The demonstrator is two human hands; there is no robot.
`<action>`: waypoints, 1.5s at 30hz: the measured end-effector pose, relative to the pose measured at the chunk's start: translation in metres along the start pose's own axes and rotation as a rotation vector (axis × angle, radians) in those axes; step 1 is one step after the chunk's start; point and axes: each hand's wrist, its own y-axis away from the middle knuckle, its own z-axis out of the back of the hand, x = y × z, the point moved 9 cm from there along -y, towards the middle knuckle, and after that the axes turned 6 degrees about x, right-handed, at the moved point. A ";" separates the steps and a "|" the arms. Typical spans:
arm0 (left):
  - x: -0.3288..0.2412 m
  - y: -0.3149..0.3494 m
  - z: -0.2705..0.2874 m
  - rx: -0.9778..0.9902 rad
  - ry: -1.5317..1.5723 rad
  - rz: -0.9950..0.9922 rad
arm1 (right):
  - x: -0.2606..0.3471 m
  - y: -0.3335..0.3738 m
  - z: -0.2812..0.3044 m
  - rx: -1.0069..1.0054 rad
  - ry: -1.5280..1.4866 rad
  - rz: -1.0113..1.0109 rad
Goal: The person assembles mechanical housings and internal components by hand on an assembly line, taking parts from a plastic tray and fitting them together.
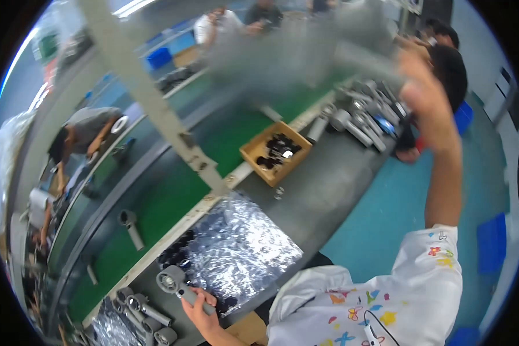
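Note:
My left hand [202, 311] is closed round the handle of a grey handheld fan [179, 286] with a round head, held at the near edge of a stack of shiny, clear plastic bags [242, 248]. Raised high at the right, my right hand [424, 89] is smeared by motion. It grips the handle of a blurred grey thing [366, 60] that looks like another handheld fan. Below that hand, a pile of grey handheld fans [360, 118] lies on the bench. More fans [147, 314] lie left of my left hand, beside crumpled clear plastic.
A yellow box [266, 176] with small dark parts stands on the grey bench [323, 181]. Behind runs a green conveyor belt [161, 216] carrying a fan [131, 229]. A pale post [155, 109] rises at the bench edge. Co-workers sit across the belt and at far right [448, 72].

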 end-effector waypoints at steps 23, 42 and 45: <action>0.013 -0.013 -0.010 0.036 -0.023 0.043 | -0.300 0.185 -0.096 0.497 0.523 -0.367; -0.006 0.007 -0.019 -0.038 -0.076 0.151 | -0.027 -0.242 0.026 -0.145 0.422 0.217; -0.009 0.009 -0.017 -0.100 -0.075 0.150 | -0.009 -0.326 -0.045 0.159 0.546 0.154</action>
